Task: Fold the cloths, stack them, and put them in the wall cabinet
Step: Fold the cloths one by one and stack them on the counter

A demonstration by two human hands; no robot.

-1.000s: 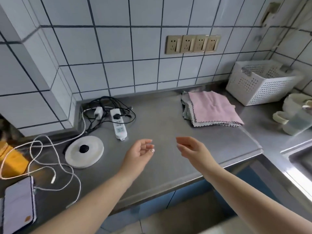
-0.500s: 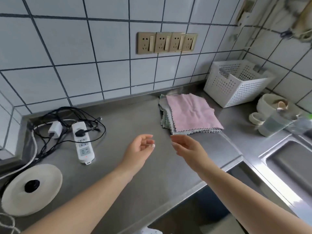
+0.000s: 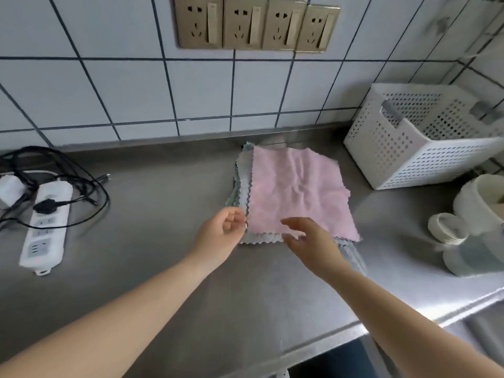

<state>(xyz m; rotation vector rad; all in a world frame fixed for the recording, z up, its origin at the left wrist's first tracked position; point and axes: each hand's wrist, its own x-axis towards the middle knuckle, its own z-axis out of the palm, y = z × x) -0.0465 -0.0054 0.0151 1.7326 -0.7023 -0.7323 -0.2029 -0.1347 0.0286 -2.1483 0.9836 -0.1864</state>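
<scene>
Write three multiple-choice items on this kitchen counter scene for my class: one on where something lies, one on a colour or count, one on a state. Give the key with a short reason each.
1. Where does the white perforated basket stand?
A. right of the cloth pile
B. left of the power strip
C. in the sink

2. What colour is the top cloth of the pile?
A. yellow
B. pink
C. black

3. What are the hands doing?
A. both grip the basket
B. both are empty, at the pile's near edge
C. one holds a phone

Key: 1 A, it sits past the pile's right side. 2 B, pink lies uppermost. 3 B, the left hand and right hand hold nothing.
</scene>
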